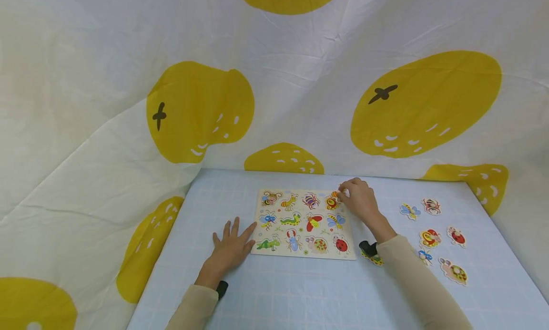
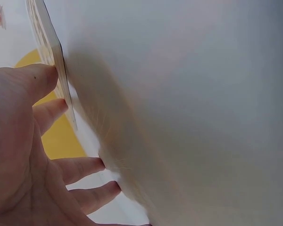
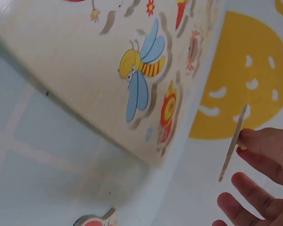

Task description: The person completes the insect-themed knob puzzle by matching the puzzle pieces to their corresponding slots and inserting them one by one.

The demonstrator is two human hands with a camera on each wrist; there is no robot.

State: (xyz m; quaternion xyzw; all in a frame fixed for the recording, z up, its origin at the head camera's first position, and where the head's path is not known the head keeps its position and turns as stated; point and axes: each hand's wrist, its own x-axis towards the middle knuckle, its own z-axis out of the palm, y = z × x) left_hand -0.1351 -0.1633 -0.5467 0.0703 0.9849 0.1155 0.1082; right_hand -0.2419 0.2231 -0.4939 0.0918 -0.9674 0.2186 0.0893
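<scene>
My right hand (image 1: 359,199) is at the far right corner of a wooden insect puzzle board (image 1: 279,230). Between thumb and fingers it pinches a thin flat puzzle piece (image 3: 232,147), seen edge-on in the right wrist view and held above the table. The picture on that piece cannot be made out. My left hand (image 1: 231,250) lies with fingers spread beside the board's left edge. In the left wrist view, the thumb (image 2: 42,80) and a fingertip of this hand touch the board's edge (image 2: 61,70). Colourful insect pictures sit in rows across the board.
Several loose puzzle pieces lie to the right, among them a ladybug (image 1: 456,236), a snail (image 1: 453,271) and a blue-winged insect (image 1: 410,211). A caterpillar piece (image 1: 372,258) is partly covered by the right wrist. A fruit-patterned cloth (image 1: 300,106) hangs behind the table.
</scene>
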